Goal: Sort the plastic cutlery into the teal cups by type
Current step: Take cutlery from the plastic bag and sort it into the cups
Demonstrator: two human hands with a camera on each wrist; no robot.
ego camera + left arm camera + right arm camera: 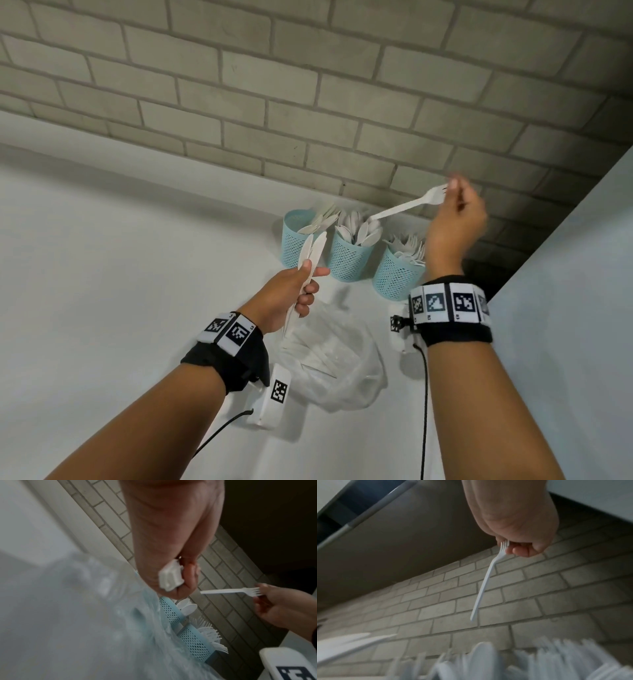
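Three teal mesh cups stand in a row by the brick wall: the left cup [296,240] holds knives, the middle cup [349,258] spoons, the right cup [397,275] forks. My left hand [291,291] grips a small bundle of white knives [310,253], blades up, in front of the left cup. My right hand [457,219] is raised above the right cup and pinches a white fork [407,205] by its tines, the handle slanting down over the spoon cup. The right wrist view shows the fork [485,582] hanging from the fingers [518,551].
A clear plastic bag [335,359] with more white cutlery lies on the white counter [120,274] between my forearms. A brick wall [308,85] backs the cups. A white panel [582,274] rises at the right.
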